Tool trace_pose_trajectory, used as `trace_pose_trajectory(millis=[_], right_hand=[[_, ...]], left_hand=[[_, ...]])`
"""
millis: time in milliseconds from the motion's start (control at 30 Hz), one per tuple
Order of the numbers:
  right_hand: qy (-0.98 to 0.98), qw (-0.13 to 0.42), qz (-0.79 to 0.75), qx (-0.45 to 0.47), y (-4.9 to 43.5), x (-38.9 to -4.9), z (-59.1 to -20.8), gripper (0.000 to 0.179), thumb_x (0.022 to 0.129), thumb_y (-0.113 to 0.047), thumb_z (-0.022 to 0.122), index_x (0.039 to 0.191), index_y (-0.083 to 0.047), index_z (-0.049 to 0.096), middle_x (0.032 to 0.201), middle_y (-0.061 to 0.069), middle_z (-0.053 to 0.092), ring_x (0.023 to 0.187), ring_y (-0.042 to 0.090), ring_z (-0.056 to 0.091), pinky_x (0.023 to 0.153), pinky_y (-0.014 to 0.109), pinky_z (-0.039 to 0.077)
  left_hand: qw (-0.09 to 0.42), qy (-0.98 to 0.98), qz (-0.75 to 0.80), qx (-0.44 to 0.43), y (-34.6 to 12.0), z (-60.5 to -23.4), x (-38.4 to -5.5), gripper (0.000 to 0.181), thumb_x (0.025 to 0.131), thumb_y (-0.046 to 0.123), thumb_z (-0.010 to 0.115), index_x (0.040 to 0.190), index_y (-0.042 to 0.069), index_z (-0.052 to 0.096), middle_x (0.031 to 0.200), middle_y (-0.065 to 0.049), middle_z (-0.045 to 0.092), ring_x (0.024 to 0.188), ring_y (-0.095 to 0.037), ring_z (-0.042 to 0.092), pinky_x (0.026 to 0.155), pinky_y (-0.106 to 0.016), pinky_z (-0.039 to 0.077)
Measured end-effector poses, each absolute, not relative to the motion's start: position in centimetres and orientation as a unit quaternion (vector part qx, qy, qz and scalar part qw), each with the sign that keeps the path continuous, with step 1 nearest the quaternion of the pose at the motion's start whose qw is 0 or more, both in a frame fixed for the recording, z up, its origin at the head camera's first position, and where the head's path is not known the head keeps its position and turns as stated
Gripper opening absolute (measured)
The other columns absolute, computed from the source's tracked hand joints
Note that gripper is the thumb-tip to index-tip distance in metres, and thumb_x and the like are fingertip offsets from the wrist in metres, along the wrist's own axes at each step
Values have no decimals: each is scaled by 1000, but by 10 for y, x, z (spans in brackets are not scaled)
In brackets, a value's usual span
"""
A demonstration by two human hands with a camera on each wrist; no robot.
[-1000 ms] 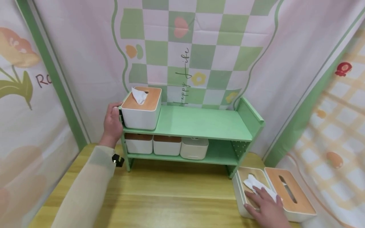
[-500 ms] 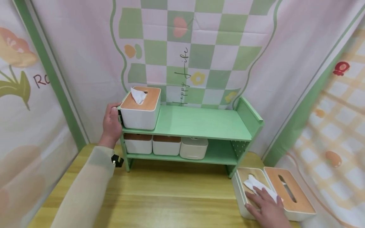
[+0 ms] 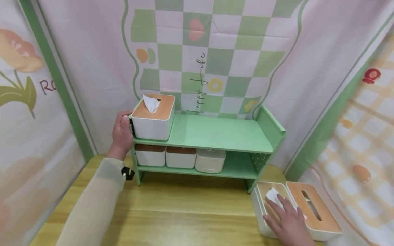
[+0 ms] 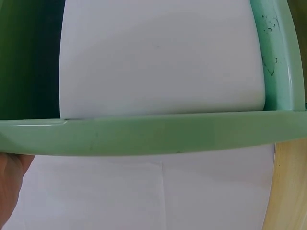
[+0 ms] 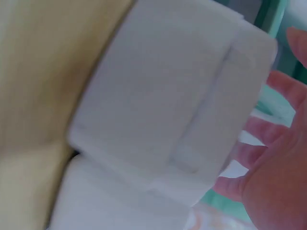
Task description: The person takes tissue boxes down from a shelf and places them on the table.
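Observation:
My left hand (image 3: 121, 131) grips the left side panel of a green two-tier shelf (image 3: 215, 131); in the left wrist view a little of that hand (image 4: 10, 179) shows under the panel's green edge (image 4: 153, 136). Just inside the panel, a white tissue box (image 3: 152, 128) with a wood-look lid and a tissue sticking up stands on the upper tier. My right hand (image 3: 290, 222) rests with spread fingers on the lid of a tissue box (image 3: 259, 212) at the front right, partly covering its tissue (image 3: 272, 196). The right wrist view shows my fingers (image 5: 264, 129) beside this box's white wall (image 5: 163, 96).
A second box (image 3: 320, 208) with an orange-brown lid and long slot stands against the right one. Two wood-lidded boxes (image 3: 150, 157) and a cream box (image 3: 210, 162) sit on the lower tier. Printed curtains (image 3: 74, 68) surround the wooden table (image 3: 184, 222).
My right hand has shifted slightly forward over the lid, and its fingers now cover more of the tissue. The left hand stays at the shelf's side.

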State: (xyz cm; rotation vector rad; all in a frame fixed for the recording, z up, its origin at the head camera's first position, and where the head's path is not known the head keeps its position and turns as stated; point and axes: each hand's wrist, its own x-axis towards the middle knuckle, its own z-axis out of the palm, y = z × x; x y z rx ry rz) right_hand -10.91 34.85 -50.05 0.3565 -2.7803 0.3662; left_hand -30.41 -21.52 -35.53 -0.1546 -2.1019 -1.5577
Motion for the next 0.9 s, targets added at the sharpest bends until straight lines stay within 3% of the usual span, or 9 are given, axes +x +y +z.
trace_pose_trajectory(millis=[200,433,500,667,900], right_hand=[[-945,229,140,186,316,-131,-469,54,89,-32,73,134,-7,59,142,27,45,125,50,41,99,73,25],[-908,283,151,270,256,-164,-415,48,94,-35,64,132,-6,60,145,22,46,131,44,41,112,60,22],[-895,295,152,297,238,-175,-399,48,94,-35,62,132,-6,61,145,22,47,130,43,43,109,62,25],[-873,301,152,351,196,-192,-361,48,93,-33,63,131,-5,62,144,22,47,130,40,44,105,67,27],[-874,279,138,374,150,-208,-322,48,92,-32,65,134,-8,60,147,18,44,133,36,41,109,63,24]], left_hand=[[260,-773,-576,-59,-215,-353,-304,50,106,43,24,134,6,44,144,-17,46,133,-36,42,108,-55,32],[260,-769,-582,-50,-215,-344,-306,43,105,33,27,126,3,49,142,-14,50,133,-31,43,109,-51,32],[269,-763,-586,-50,-215,-342,-308,39,103,28,29,121,1,51,143,-11,51,135,-27,42,111,-47,31],[277,-760,-586,-49,-215,-338,-310,33,99,19,30,112,0,53,144,-7,52,136,-23,42,112,-43,31],[244,-778,-579,-28,-216,-335,-307,40,100,23,27,124,5,54,145,-7,50,136,-29,41,110,-51,31]])
